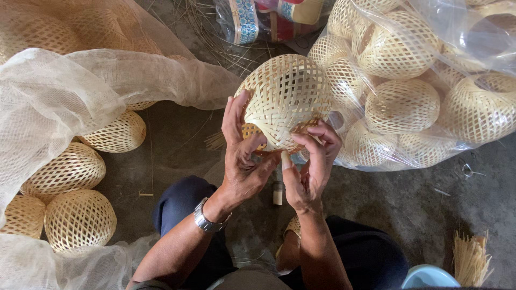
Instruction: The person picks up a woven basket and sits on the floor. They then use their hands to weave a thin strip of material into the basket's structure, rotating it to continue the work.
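At frame centre, your left hand (243,161) and right hand (312,166) cradle the woven bamboo ball (285,96), fingertips pinching its lower rim. It looks light, springy and crushable, so grip the rim gently.

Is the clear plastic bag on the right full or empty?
Full: the clear plastic bag bulges with woven balls pressed against its film.
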